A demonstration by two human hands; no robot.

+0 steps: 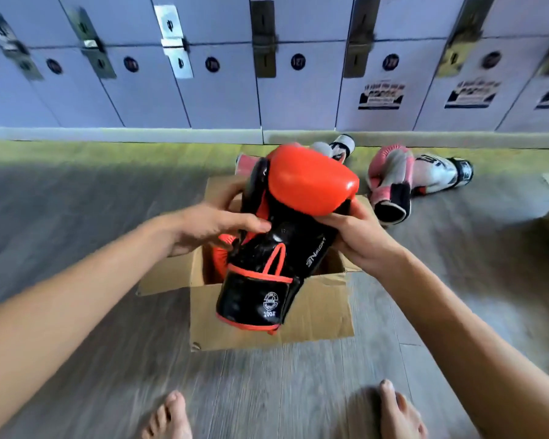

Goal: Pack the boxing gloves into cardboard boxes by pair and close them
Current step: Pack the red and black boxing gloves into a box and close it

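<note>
Two bare hands held one glossy orange-and-black boxing glove (286, 236) over the open brown cardboard box (314, 315) on the grey plank floor (76, 217). At the left, the left hand (210, 226) gripped the glove's side, thumb laid across the black palm and the other fingers (232, 193) curled round behind. Just below that hand, a second orange glove (218, 259) lay inside the box, against its left wall. The held glove sat between the hands. Its long axis ran from the black cuff, nearest the person and hanging over the box's near wall, up to the orange padded end pointing toward the pale lockers (222, 90). The right hand (358, 239) clamped the opposite side, wrapped under the padding. Neither hand was nearer than the other, and the box opening lay directly beneath, so lowering the glove beside its mate looked like the coming move. Farther right, pink-and-white gloves (403, 179) lay on the floor.
</note>
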